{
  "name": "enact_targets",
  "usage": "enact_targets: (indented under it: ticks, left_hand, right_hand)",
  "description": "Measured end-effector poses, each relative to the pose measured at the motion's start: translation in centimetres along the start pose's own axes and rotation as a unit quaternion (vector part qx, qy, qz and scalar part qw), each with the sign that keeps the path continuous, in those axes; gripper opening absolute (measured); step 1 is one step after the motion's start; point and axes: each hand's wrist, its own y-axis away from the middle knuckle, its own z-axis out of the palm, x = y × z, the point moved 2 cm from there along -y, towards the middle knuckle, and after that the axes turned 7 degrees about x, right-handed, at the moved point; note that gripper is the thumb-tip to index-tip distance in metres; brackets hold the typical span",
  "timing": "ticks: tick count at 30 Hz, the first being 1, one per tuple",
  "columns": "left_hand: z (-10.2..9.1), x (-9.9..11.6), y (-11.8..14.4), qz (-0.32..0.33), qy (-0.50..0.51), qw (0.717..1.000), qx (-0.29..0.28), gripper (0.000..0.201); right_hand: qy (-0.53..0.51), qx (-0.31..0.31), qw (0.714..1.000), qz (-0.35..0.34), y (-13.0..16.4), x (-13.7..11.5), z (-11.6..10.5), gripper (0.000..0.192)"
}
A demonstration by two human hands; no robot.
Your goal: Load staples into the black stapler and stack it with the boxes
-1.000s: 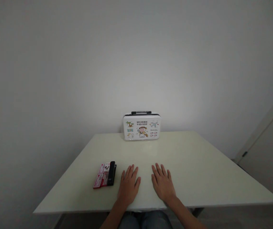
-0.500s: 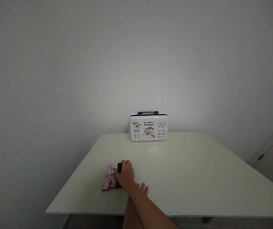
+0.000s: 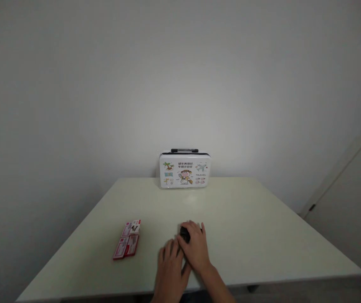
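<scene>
My right hand (image 3: 195, 251) is closed over a small black object (image 3: 184, 234) near the middle front of the pale table (image 3: 246, 227); only the object's dark end shows past my fingers. My left hand (image 3: 170, 269) lies beside it, touching my right hand, fingers slightly apart, and I cannot tell whether it grips anything. To the left on the table lie small red-and-white boxes (image 3: 127, 245), side by side. At the far edge a white case (image 3: 184, 170) with cartoon travel pictures and a black handle stands upright against the wall.
A plain white wall rises behind the table. At the right stands a door or panel (image 3: 351, 198). The table's front edge is just below my wrists.
My right hand reached across to the black object beside the red boxes, took hold of it and carried it right to the table's middle. My left hand came up next to it.
</scene>
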Motion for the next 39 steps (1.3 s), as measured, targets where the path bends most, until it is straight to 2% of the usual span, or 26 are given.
enact_targets:
  ticks: [3, 5, 7, 9, 11, 12, 14, 16, 18, 20, 22, 24, 26, 28, 29, 32, 34, 39]
  left_hand:
    - [0.3, 0.1, 0.0, 0.000, -0.016, 1.000, -0.014, 0.060]
    - [-0.1, -0.2, 0.0, -0.022, -0.034, 0.999, -0.003, 0.057]
    - [-0.5, -1.0, 0.0, -0.046, -0.054, 0.997, 0.018, 0.055]
    - [-0.7, -1.8, 0.0, -0.061, -0.070, 0.995, 0.036, 0.054]
    - [-0.8, -2.5, 0.2, -0.065, -0.077, 0.994, 0.046, 0.054]
    - [-1.0, -2.9, 0.2, -0.067, -0.079, 0.993, 0.052, 0.053]
    - [-1.5, -3.5, 0.3, -0.073, -0.083, 0.991, 0.074, 0.051]
    - [-2.6, -4.5, 0.4, -0.109, -0.102, 0.982, 0.116, 0.048]
    - [-4.1, -5.8, 0.9, -0.186, -0.152, 0.959, 0.153, 0.048]
    - [-5.2, -7.5, 1.9, -0.264, -0.206, 0.929, 0.154, 0.049]
    - [-5.7, -8.9, 3.5, -0.299, -0.233, 0.916, 0.129, 0.048]
    - [-5.6, -9.8, 5.1, -0.291, -0.219, 0.925, 0.109, 0.044]
    - [-5.0, -9.7, 6.1, -0.254, -0.159, 0.950, 0.084, 0.039]
    - [-4.1, -8.4, 5.9, -0.190, -0.061, 0.979, 0.033, 0.038]
    - [-3.6, -7.4, 5.3, -0.154, -0.007, 0.988, 0.002, 0.038]
    - [-2.8, -4.2, 2.7, -0.078, 0.112, 0.989, -0.052, 0.043]
    - [-2.5, -2.9, 0.8, -0.079, 0.155, 0.983, -0.051, 0.045]
    - [-1.5, -3.0, -0.8, -0.110, 0.232, 0.966, -0.047, 0.038]
  right_hand:
    - [-0.053, 0.076, 0.995, 0.041, -0.3, -0.4, 0.9, 0.026]
    - [-0.163, 0.112, 0.977, 0.082, -1.4, -0.2, 1.6, 0.024]
    - [-0.308, 0.150, 0.929, 0.137, -2.7, 0.8, 2.0, 0.029]
    - [-0.438, 0.194, 0.854, 0.204, -3.4, 2.5, 2.2, 0.036]
    - [-0.520, 0.218, 0.781, 0.269, -3.3, 4.5, 2.1, 0.042]
    - [-0.543, 0.217, 0.757, 0.293, -2.9, 5.4, 2.0, 0.044]
    - [-0.564, 0.196, 0.738, 0.315, -1.5, 6.9, 1.6, 0.045]
    - [-0.565, 0.182, 0.742, 0.311, 0.5, 8.0, 0.9, 0.047]
    - [-0.566, 0.178, 0.743, 0.310, 2.7, 8.7, 0.1, 0.050]
    - [-0.556, 0.174, 0.745, 0.324, 4.7, 9.0, -0.4, 0.052]
    - [-0.532, 0.157, 0.759, 0.342, 6.1, 8.8, -0.7, 0.056]
    - [-0.481, 0.105, 0.800, 0.344, 6.9, 8.1, -0.8, 0.060]
    - [-0.403, 0.019, 0.859, 0.317, 7.0, 6.9, -0.6, 0.062]
    - [-0.322, -0.075, 0.909, 0.255, 6.3, 5.3, -0.4, 0.057]
    - [-0.292, -0.113, 0.924, 0.221, 5.8, 4.5, -0.3, 0.053]
    - [-0.231, -0.154, 0.946, 0.168, 3.9, 2.9, -0.8, 0.045]
    - [-0.196, -0.140, 0.954, 0.177, 2.7, 3.1, -1.6, 0.039]
    - [-0.148, -0.123, 0.961, 0.197, 1.4, 5.9, -4.5, 0.028]
